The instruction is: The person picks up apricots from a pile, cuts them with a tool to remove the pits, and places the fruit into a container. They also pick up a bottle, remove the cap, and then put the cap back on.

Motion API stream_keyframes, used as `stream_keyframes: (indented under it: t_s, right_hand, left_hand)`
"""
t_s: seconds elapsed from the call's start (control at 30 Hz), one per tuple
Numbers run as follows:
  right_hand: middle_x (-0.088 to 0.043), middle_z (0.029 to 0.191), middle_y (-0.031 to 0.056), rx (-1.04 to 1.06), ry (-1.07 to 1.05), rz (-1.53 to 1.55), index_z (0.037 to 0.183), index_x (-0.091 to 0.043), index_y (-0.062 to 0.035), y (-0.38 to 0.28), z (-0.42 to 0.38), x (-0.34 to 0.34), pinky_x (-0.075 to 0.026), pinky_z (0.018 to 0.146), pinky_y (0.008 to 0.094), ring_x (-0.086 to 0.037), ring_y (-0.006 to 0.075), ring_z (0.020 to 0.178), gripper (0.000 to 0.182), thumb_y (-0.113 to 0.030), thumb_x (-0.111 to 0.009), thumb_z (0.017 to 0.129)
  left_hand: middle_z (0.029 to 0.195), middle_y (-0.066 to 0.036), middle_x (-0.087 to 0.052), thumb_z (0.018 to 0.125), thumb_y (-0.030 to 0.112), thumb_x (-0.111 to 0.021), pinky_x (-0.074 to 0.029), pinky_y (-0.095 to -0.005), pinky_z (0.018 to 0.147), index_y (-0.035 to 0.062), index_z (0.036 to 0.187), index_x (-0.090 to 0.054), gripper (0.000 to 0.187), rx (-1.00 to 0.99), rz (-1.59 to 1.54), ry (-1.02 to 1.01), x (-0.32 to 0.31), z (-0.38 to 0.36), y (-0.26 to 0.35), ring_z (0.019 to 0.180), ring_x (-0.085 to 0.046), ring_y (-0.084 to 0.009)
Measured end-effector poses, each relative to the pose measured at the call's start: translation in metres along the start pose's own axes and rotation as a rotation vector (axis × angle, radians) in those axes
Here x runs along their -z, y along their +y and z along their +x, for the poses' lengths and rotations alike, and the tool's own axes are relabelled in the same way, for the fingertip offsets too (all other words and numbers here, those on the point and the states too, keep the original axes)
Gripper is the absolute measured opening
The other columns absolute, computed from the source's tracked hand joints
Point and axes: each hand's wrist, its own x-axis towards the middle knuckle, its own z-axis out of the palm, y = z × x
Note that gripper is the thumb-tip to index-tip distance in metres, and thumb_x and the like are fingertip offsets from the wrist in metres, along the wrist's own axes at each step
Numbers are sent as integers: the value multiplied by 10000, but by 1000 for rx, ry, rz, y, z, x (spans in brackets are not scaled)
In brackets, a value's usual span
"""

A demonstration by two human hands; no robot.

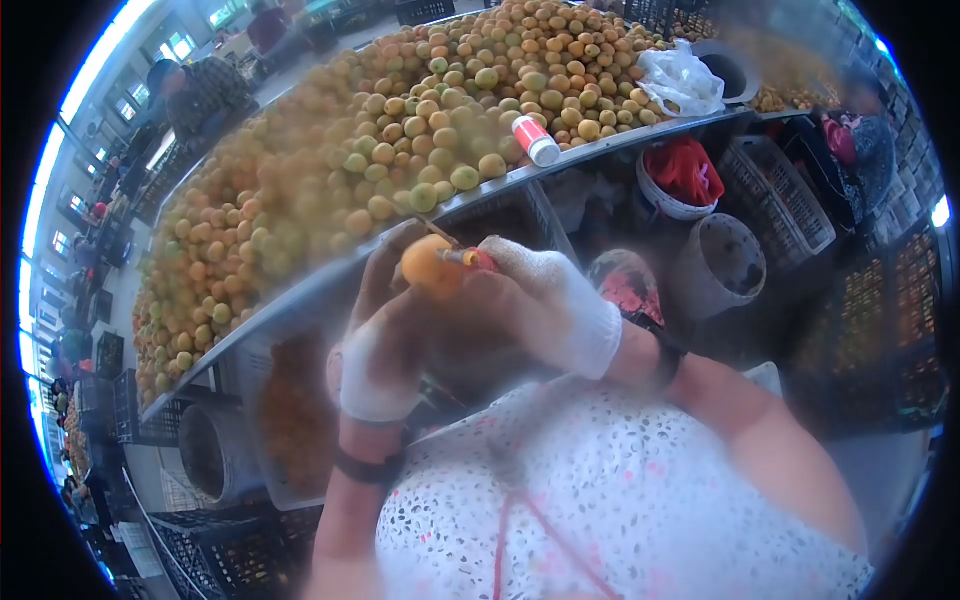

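Both of my hands wear white gloves stained brown, and they meet in front of my chest near the table edge. In my left hand [383, 345] is an orange-yellow apricot [430, 262], held by curled fingers. My right hand [548, 295] is closed around a small hand tool [468, 259] with a red and yellow handle and a metal collar. The tool lies against the apricot's right side; its working end is blurred. Below the hands, a white crate [255, 415] holds a blurred orange mass.
A metal-edged table [290, 300] carries a big heap of apricots [430, 120]. On its edge lie a red and white bottle [536, 141] and a plastic bag [682, 80]. Buckets [722, 268] and a crate [778, 200] stand at right. A person [200, 95] is across the table.
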Motion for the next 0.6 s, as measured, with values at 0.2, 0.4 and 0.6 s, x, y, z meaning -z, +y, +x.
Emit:
stream_keyframes:
  t_s: [0.2,0.4,0.6]
  right_hand:
    - [-563,678,58,45,-27,-142,1000,-577,-19,-5,-6,5,-436,551,297,-504,78,638,336,-351,-548,1040]
    - [-533,660,58,90,13,-60,989,-579,-21,-5,-12,6,-417,535,300,-479,75,626,322,-336,-546,1043]
    - [-533,662,71,6,-22,16,977,-576,-16,-18,-16,11,-426,554,303,-488,86,632,330,-338,-546,1043]
  left_hand:
    - [1421,-194,-481,884,93,-609,-420,-427,1107,26,1514,-341,688,-6,-120,-95,-5,-1,0,1306,-503,-316]
    - [1391,-200,-510,865,69,-597,-419,-407,1103,17,1505,-356,687,-89,27,-121,-13,-7,4,1288,-519,-298]
    - [1281,-156,-562,794,56,-587,-443,-361,1049,-27,1436,-421,668,-110,124,-65,-20,-10,-4,1182,-567,-251]
